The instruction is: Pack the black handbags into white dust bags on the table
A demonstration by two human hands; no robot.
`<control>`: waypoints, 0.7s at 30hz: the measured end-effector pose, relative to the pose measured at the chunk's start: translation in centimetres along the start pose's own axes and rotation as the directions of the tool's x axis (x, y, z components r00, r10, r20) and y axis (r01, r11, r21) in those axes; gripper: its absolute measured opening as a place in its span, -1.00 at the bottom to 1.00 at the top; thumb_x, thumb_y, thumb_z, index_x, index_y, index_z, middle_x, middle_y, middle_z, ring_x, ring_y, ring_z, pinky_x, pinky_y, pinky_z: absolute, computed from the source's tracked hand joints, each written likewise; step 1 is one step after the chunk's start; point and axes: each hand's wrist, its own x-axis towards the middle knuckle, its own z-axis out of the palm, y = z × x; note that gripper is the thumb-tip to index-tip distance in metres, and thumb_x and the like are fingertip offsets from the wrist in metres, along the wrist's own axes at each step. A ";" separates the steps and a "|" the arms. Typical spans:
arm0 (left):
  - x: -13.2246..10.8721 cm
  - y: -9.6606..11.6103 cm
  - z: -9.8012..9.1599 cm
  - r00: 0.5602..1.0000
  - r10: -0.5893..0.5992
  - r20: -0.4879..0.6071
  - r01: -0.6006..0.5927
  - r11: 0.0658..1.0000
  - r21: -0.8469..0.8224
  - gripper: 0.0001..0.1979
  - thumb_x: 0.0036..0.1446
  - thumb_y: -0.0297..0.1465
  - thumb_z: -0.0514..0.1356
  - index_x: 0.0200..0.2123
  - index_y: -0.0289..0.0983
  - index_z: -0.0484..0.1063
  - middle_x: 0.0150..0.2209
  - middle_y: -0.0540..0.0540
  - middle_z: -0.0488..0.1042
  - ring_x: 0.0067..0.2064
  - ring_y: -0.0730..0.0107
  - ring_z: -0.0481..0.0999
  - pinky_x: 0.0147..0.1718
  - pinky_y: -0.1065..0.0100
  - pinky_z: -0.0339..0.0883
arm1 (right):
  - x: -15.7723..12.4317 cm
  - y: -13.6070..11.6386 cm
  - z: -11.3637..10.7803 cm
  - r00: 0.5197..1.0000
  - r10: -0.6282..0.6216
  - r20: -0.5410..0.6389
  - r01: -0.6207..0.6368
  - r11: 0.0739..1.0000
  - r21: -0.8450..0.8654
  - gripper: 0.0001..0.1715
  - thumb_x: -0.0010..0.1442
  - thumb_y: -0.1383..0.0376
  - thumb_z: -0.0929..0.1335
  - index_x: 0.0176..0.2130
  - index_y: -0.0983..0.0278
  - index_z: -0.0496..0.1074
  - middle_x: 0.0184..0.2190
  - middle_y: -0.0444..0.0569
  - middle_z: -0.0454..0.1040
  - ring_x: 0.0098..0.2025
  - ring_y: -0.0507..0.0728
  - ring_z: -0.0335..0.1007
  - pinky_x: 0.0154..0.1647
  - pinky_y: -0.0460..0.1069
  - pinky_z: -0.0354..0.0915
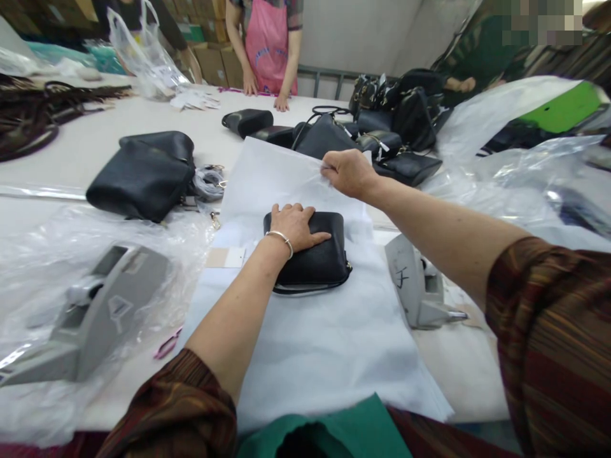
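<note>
A small black bag point(329, 261) lies flat on a stack of white wrapping sheets point(324, 343) before me. My left hand point(293, 226), with a bracelet at the wrist, rests on top of the bag, fingers spread. Pinched in my right hand point(348, 172) is the far edge of a white sheet point(281, 172), lifted behind the bag. A tag point(224, 257), part beige and part white, sticks out at the bag's left side.
Grey tape dispensers stand left point(105, 318) and right point(420, 286) of the sheets. A larger black bag point(143, 172) lies at the left, near clear plastic wrap point(176, 242). Several black bags point(401, 114) are heaped at the back. Across the table stands a person in a pink apron point(267, 48).
</note>
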 end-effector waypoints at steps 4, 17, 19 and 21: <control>-0.7 -0.1 0.2 0.999 0.024 -0.023 -0.024 1.000 -0.012 -0.17 0.07 0.30 0.10 0.20 -0.15 0.39 0.12 -0.27 0.46 0.18 -0.16 0.36 0.27 -0.24 -0.11 | -0.3 -0.6 -0.5 1.000 0.010 0.006 -0.010 1.000 -0.027 -0.70 0.36 0.23 0.27 -0.11 0.32 0.54 -0.21 0.04 0.59 -0.16 0.21 0.44 -0.15 0.02 0.18; -1.7 -1.2 0.4 0.981 0.091 -0.169 -0.109 0.989 -0.101 -0.31 0.16 0.13 0.19 0.20 -0.18 0.40 0.14 -0.25 0.47 0.18 -0.09 0.40 0.28 -0.22 -0.03 | -4.4 -2.9 -3.9 0.965 -0.258 0.036 0.261 0.960 -0.099 -0.73 0.36 0.24 0.27 -0.13 0.24 0.56 -0.21 0.02 0.62 -0.23 0.16 0.49 -0.36 -0.02 0.07; -2.6 -1.4 0.3 0.968 0.115 -0.222 -0.142 0.984 -0.110 -0.44 0.21 0.01 0.21 0.16 -0.18 0.44 0.19 -0.22 0.44 0.22 -0.03 0.37 0.30 -0.16 -0.03 | -5.9 -3.5 -4.0 0.952 -0.296 0.072 0.302 0.948 -0.103 -0.73 0.37 0.29 0.26 -0.14 0.24 0.55 -0.19 0.03 0.62 -0.26 0.14 0.48 -0.39 -0.02 0.04; -3.8 -1.7 0.3 0.957 0.118 -0.266 -0.151 0.983 -0.108 -0.55 0.25 -0.08 0.21 0.11 -0.17 0.48 0.21 -0.20 0.44 0.24 -0.01 0.35 0.31 -0.14 -0.02 | -7.6 -4.3 -3.8 0.941 -0.327 0.093 0.336 0.936 -0.105 -0.73 0.37 0.34 0.25 -0.16 0.24 0.55 -0.19 0.03 0.61 -0.28 0.13 0.46 -0.40 -0.01 0.03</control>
